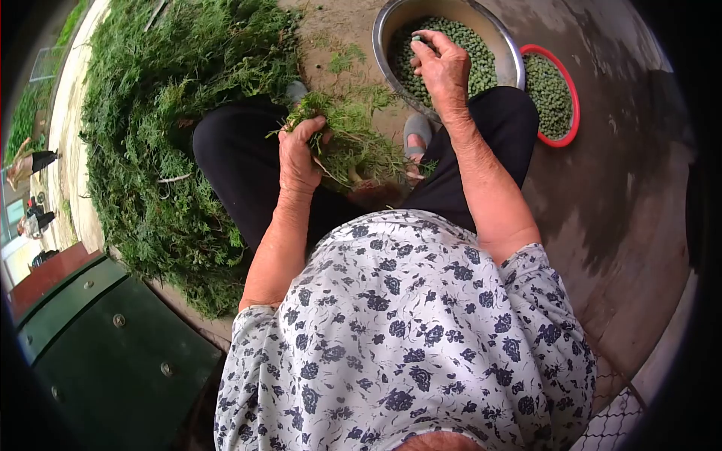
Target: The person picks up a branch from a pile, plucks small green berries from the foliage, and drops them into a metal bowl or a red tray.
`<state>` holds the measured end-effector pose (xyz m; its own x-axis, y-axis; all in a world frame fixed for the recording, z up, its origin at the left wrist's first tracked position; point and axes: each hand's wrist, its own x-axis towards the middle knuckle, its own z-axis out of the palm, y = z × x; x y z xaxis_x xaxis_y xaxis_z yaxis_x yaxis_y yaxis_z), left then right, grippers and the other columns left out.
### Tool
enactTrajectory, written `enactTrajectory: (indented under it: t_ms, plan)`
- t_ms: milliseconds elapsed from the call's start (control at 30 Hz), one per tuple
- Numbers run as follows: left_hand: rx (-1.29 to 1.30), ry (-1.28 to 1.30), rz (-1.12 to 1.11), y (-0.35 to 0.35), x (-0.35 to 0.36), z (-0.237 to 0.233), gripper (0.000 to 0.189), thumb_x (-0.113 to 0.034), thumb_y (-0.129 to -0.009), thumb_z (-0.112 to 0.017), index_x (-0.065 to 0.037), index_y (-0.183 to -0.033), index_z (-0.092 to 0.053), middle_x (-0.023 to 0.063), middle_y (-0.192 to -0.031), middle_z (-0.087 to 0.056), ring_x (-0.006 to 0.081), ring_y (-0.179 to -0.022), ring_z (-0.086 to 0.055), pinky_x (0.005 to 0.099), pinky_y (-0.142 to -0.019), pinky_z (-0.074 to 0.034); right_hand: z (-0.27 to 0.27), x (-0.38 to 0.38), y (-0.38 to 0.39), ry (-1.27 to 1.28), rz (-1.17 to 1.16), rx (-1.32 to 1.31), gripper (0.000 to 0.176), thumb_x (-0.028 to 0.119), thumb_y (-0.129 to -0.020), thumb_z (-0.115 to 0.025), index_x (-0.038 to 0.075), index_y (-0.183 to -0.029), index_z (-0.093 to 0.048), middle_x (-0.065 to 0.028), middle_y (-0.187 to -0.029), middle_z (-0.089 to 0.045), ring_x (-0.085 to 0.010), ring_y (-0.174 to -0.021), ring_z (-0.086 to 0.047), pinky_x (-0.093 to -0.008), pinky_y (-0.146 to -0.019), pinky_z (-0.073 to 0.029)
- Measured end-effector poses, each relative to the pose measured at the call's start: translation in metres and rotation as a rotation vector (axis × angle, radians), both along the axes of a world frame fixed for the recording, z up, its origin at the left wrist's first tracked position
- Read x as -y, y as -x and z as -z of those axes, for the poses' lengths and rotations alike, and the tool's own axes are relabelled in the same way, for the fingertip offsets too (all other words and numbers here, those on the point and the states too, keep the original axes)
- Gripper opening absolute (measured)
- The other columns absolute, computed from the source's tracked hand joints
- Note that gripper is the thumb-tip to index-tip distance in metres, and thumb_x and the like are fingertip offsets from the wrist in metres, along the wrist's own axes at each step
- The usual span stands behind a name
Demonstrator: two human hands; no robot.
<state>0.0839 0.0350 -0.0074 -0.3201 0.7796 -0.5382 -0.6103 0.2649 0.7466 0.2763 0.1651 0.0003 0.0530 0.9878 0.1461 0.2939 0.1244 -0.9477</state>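
Observation:
My left hand (299,154) is closed around an evergreen branch (359,146) with scale-like leaves, which spreads to the right over my lap. My right hand (444,69) is raised above a metal basin (514,54). Between its thumb and fingers is a small green cone (416,38). Many similar green cones (477,56) lie in the basin. Beside it, a red-rimmed container (576,113) holds more of them.
A large heap of evergreen branches (158,165) lies left of my legs. A dark green metal panel with bolts (113,361) stands at the lower left. My grey shoe (417,134) rests near the basin. Two people (30,164) are far off at the left edge.

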Motion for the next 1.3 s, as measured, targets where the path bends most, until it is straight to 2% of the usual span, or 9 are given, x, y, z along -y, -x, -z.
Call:
enactTrajectory:
  t_ms: [233,333,467,667,733,933,1000,1200,1300]
  plan:
    - [0.173,-0.105,-0.076,0.016,-0.003,0.016,0.013,-0.012,-0.076,-0.055,0.001,-0.079,-0.054,0.0069,-0.063,-0.05,0.0191,-0.06,-0.049,0.0311,-0.06,-0.045,0.04,-0.053,-0.08,-0.457,0.372,0.882,0.027,0.005,-0.075,-0.053,0.004,-0.099,-0.065,-0.0154,-0.087,-0.063,-0.0323,-0.084,-0.06,-0.0383,-0.079,-0.047]
    - [0.202,-0.092,-0.091,0.015,-0.003,0.014,0.016,-0.012,-0.076,-0.055,0.002,-0.084,-0.056,0.008,-0.068,-0.053,0.0177,-0.06,-0.049,0.0302,-0.061,-0.045,0.002,-0.012,-0.043,0.335,-0.258,0.101,0.027,0.022,-0.081,-0.059,-0.004,-0.09,-0.065,-0.0124,-0.076,-0.066,-0.0196,-0.069,-0.064,-0.031,-0.067,-0.051]
    - [0.202,-0.071,-0.059,0.005,-0.004,0.0,0.02,-0.012,-0.076,-0.055,0.003,-0.088,-0.058,0.0088,-0.075,-0.056,0.0161,-0.062,-0.05,0.0289,-0.061,-0.046,0.016,0.032,0.005,0.72,-0.648,0.082,0.072,0.067,-0.074,-0.056,-0.004,-0.087,-0.063,-0.0079,-0.074,-0.063,-0.0146,-0.07,-0.06,-0.0301,-0.066,-0.048]
    - [-0.33,-0.288,0.179,0.017,0.003,0.041,0.025,-0.013,-0.077,-0.055,0.003,-0.095,-0.059,0.0073,-0.08,-0.058,0.0181,-0.067,-0.053,0.0297,-0.065,-0.048,0.012,0.065,0.034,0.72,-0.509,-0.565,0.018,0.016,-0.082,-0.062,-0.001,-0.086,-0.064,-0.0029,-0.078,-0.062,-0.0102,-0.073,-0.056,-0.0247,-0.07,-0.044]
    - [0.033,-0.101,0.103,0.01,-0.002,0.015,0.025,-0.013,-0.079,-0.055,0.003,-0.097,-0.059,0.0083,-0.084,-0.06,0.0204,-0.073,-0.056,0.0319,-0.07,-0.048,0.007,0.067,0.034,0.671,-0.487,-0.625,0.013,0.01,-0.081,-0.062,-0.001,-0.088,-0.064,-0.0014,-0.08,-0.062,-0.0097,-0.073,-0.056,-0.025,-0.069,-0.044]
    - [-0.231,-0.25,0.125,0.008,0.001,0.044,0.023,-0.007,-0.082,-0.053,0.001,-0.103,-0.056,0.0089,-0.097,-0.061,0.0209,-0.088,-0.058,0.0334,-0.081,-0.047,0.01,0.074,0.038,0.343,-0.518,0.256,0.009,0.005,-0.079,-0.059,0.0,-0.086,-0.063,-0.0109,-0.076,-0.062,-0.0183,-0.067,-0.06,-0.0287,-0.059,-0.046]
    - [0.23,-0.201,0.019,-0.008,-0.006,-0.008,0.039,0.011,-0.072,-0.057,-0.001,-0.109,-0.053,0.0083,-0.097,-0.06,0.0188,-0.087,-0.058,0.0331,-0.08,-0.048,0.021,0.082,0.043,-0.277,-0.551,0.36,0.01,0.006,-0.079,-0.057,0.0,-0.085,-0.062,-0.0164,-0.07,-0.058,-0.0282,-0.066,-0.059,-0.0308,-0.056,-0.045]
    - [0.206,-0.122,0.067,0.012,0.001,0.01,0.033,0.008,-0.072,-0.059,-0.001,-0.103,-0.057,0.0088,-0.09,-0.061,0.0206,-0.082,-0.06,0.0286,-0.076,-0.049,0.007,0.055,0.026,0.195,-0.546,0.114,0.027,0.028,-0.084,-0.059,0.002,-0.084,-0.065,-0.0159,-0.077,-0.061,-0.0311,-0.074,-0.059,-0.0367,-0.065,-0.045]
    - [-0.322,-0.407,0.242,0.017,0.001,0.045,0.018,-0.007,-0.075,-0.055,0.001,-0.091,-0.055,0.0116,-0.083,-0.058,0.0254,-0.079,-0.058,0.0417,-0.087,-0.045,0.036,0.033,0.011,0.266,-0.624,0.483,0.038,0.037,-0.087,-0.052,0.001,-0.091,-0.063,-0.0179,-0.084,-0.062,-0.0334,-0.081,-0.059,-0.0416,-0.073,-0.044]
